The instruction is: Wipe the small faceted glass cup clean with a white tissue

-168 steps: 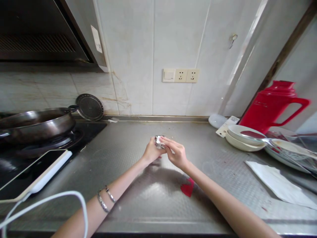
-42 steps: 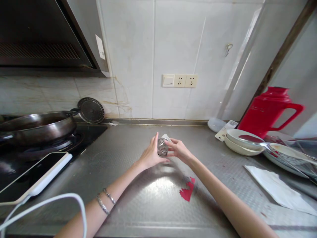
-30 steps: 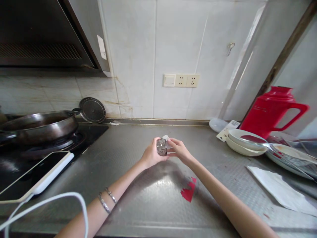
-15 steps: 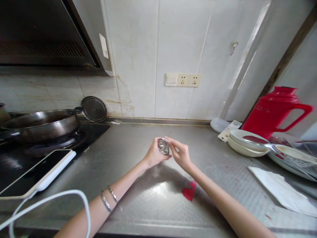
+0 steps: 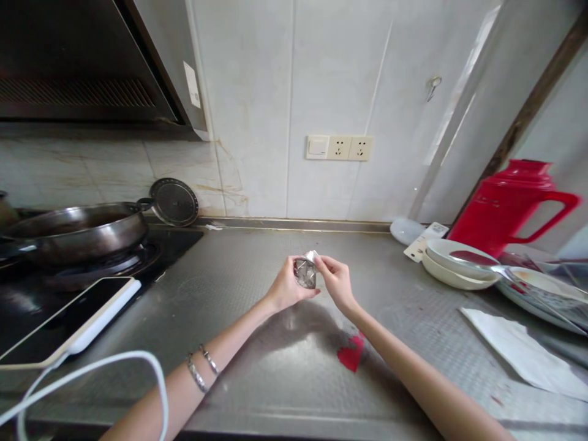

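Note:
A small round, clear container (image 5: 305,274) is held over the middle of the metal counter; what is inside it is too small to tell. My left hand (image 5: 285,286) wraps its fingers and thumb round the container's left side and underside. Pinched at the container's upper right edge, my right hand (image 5: 337,282) holds a small white piece (image 5: 312,255). Whether that piece is joined to the container I cannot make out. A red scrap (image 5: 351,353) lies on the counter below my hands.
A phone (image 5: 64,318) with a white cable lies at the left, by a steel pan (image 5: 82,229) on the stove. At the right are a red thermos (image 5: 509,205), stacked bowls (image 5: 459,272), a plate (image 5: 546,291) and a white sheet (image 5: 523,355).
My right fingers have curled and shifted slightly right, and more of the white piece now shows, tilted up at the container's edge. My left hand has barely moved.

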`<action>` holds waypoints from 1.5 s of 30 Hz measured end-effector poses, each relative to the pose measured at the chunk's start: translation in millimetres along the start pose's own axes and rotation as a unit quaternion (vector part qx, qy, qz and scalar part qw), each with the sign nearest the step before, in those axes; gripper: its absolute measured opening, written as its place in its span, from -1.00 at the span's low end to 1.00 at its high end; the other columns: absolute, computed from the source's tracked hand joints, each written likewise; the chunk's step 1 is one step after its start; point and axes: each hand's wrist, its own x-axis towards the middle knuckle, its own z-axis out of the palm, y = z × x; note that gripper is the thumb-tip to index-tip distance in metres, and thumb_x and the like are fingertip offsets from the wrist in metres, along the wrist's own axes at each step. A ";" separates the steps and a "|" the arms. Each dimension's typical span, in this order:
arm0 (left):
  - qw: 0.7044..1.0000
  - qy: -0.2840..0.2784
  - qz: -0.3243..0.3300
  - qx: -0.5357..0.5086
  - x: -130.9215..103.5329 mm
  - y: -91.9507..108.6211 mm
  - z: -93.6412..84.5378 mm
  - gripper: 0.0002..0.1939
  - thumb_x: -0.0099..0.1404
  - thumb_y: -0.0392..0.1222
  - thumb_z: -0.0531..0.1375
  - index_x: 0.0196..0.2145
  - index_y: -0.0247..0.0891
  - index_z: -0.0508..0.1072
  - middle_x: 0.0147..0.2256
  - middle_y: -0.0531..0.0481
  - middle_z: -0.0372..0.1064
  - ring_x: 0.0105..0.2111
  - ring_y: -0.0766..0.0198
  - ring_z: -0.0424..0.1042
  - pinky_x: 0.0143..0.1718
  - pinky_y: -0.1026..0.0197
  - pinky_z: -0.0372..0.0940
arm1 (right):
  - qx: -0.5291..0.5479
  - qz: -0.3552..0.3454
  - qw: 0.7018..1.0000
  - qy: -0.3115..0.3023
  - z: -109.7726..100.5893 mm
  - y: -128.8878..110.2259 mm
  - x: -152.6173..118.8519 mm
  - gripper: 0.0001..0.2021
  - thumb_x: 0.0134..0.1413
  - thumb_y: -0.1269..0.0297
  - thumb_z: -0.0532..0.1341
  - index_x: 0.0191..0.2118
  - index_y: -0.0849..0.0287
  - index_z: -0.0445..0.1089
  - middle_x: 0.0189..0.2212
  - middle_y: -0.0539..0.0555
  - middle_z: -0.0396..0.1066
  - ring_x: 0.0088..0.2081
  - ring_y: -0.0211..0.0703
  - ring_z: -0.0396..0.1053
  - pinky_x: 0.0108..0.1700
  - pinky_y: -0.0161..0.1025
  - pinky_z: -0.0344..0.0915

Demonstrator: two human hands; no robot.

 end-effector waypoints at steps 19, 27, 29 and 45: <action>0.968 -0.015 0.026 0.247 1.8 1.2 -10.6 -0.19 -0.14 -0.11 0.40 0.05 -0.18 0.16 -0.02 -0.14 0.24 -0.09 0.00 0.39 -0.13 0.03 0.32 | -0.103 -0.152 0.983 -0.027 -12.8 -0.2 11.2 -0.77 0.20 0.22 0.13 -0.16 0.06 0.52 -0.18 0.05 0.55 -0.13 0.00 0.51 -0.08 -0.14 0.43; 0.966 -0.028 0.049 0.252 1.2 0.3 -10.8 -0.28 -0.11 -0.08 0.37 0.00 -0.16 0.20 -0.08 -0.09 0.27 -0.12 0.05 0.40 -0.14 0.07 0.33 | -0.143 -0.331 0.925 -0.119 -12.9 -3.9 3.2 -0.67 0.23 0.44 0.05 0.04 0.08 0.39 -0.03 0.11 0.47 0.04 -0.10 0.40 0.09 -0.10 0.36; 0.966 -0.028 0.051 0.250 1.9 -3.0 -10.8 -0.29 -0.12 -0.09 0.37 -0.02 -0.15 0.21 -0.09 -0.07 0.27 -0.12 0.07 0.40 -0.13 0.08 0.33 | -0.152 -0.359 0.912 -0.130 -13.4 -6.2 2.3 -0.66 0.23 0.47 0.05 0.05 0.09 0.37 -0.03 0.13 0.46 0.06 -0.10 0.38 0.10 -0.11 0.35; 0.995 -0.013 -0.027 0.093 2.9 -1.5 -2.5 -0.33 -0.13 -0.01 0.41 -0.10 -0.33 0.33 -0.23 -0.12 0.46 -0.27 0.16 0.45 -0.23 0.17 0.31 | -0.076 -0.111 0.990 0.039 -12.8 -2.9 12.7 -0.76 0.19 0.19 0.14 -0.22 0.13 0.54 -0.27 0.06 0.57 -0.19 0.00 0.52 -0.16 -0.19 0.44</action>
